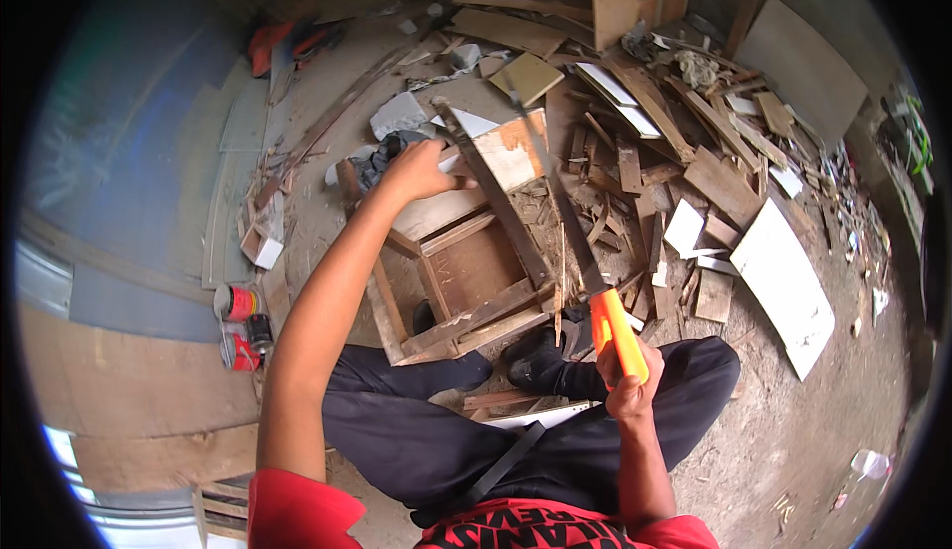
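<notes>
My right hand (633, 382) grips the orange and yellow handle of a handsaw (567, 192) above my right knee. The saw's long dark blade points away from me, passing just right of a wooden frame (466, 323). This frame, with a brown panel in it, lies on the floor between my legs. At its far end my left hand (426, 170) is closed on the wood, its fingers bent beside a long dark wooden bar (496, 197); their exact hold is partly hidden. A grey cloth (382, 157) lies just left of that hand.
Scrap wood (714, 187) is heaped at the far right, with a white board (783, 286) nearer me. Broken pale blocks (399, 115) lie beyond the frame. Red cans (238, 301) stand at the left, and a clear plastic bottle (871, 464) lies at the lower right.
</notes>
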Motion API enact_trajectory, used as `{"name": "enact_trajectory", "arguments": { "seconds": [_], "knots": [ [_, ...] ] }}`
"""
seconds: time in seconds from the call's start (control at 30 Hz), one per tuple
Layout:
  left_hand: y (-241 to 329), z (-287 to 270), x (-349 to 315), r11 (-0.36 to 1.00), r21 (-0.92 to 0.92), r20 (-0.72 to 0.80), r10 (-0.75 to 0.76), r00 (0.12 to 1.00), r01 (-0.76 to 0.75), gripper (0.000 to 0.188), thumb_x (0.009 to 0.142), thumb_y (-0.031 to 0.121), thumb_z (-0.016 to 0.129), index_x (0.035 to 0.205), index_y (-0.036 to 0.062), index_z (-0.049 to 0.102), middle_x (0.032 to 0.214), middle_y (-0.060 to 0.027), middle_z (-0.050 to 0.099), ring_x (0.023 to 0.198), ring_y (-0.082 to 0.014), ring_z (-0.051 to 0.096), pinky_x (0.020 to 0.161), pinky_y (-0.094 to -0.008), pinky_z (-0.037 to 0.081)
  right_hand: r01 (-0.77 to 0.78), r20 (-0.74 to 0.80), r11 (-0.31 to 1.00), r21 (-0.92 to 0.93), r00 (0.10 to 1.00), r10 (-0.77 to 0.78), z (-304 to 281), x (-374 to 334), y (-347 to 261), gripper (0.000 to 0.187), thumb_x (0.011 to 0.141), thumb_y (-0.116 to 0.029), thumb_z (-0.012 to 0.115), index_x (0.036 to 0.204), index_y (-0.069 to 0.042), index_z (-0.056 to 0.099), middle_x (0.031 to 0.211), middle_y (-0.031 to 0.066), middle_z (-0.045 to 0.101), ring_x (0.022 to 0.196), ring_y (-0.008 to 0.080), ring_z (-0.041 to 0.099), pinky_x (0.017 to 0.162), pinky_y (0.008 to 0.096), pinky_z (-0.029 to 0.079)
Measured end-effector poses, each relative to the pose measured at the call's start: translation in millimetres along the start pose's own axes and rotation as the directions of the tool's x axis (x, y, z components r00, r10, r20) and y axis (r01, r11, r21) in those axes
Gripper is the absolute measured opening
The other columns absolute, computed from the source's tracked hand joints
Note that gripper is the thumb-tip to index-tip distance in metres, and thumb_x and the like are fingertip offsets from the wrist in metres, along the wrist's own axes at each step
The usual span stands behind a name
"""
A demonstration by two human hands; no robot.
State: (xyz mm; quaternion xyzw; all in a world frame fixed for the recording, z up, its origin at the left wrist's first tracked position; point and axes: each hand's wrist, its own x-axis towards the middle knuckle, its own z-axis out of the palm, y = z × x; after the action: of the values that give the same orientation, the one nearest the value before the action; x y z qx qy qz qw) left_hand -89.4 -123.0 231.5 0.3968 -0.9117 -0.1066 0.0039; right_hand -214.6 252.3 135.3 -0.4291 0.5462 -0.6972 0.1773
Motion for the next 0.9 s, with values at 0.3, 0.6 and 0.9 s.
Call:
{"name": "enact_trajectory", "arguments": {
  "seconds": [0.3,0.6,0.9],
  "knots": [
    [21.9,15.0,2.7,0.967,0.135,-0.157,-0.194,0.968,0.216,0.038,0.077,0.024,0.075,0.107,0.0019,0.069,0.101,-0.0275,0.068,0.101,-0.0434,0.064,0.087,-0.0489,0.051,-0.042,0.164,0.999,0.022,0.986,0.038,-13.7,6.2,-4.2,0.065,0.093,-0.061,0.051,0.066,-0.002,0.051,0.054,0.002,0.046,0.043,0.0132,0.046,0.043,0.0277,0.035],
    [14.5,14.8,9.4,0.985,0.038,-0.101,-0.165,0.981,0.17,0.032,0.071,0.013,0.066,0.099,-0.0035,0.065,0.097,-0.0312,0.067,0.099,-0.0468,0.063,0.087,-0.0509,0.051,-0.119,0.239,0.993,0.019,0.965,0.111,-18.3,15.4,-21.2,0.045,0.092,-0.041,0.058,0.069,-0.003,0.054,0.055,0.0052,0.049,0.044,0.0205,0.051,0.045,0.0309,0.039],
    [5.0,19.5,14.3,0.993,0.07,-0.115,-0.082,0.99,0.09,0.029,0.069,0.011,0.061,0.095,-0.0028,0.062,0.096,-0.0316,0.066,0.097,-0.0495,0.061,0.086,-0.0539,0.05,-0.135,0.347,0.99,-0.045,0.927,0.142,-10.9,33.7,-19.0,0.025,0.083,-0.021,0.07,0.089,0.003,0.067,0.06,0.0102,0.059,0.049,0.0223,0.06,0.049,0.0326,0.048]
  ]
}}
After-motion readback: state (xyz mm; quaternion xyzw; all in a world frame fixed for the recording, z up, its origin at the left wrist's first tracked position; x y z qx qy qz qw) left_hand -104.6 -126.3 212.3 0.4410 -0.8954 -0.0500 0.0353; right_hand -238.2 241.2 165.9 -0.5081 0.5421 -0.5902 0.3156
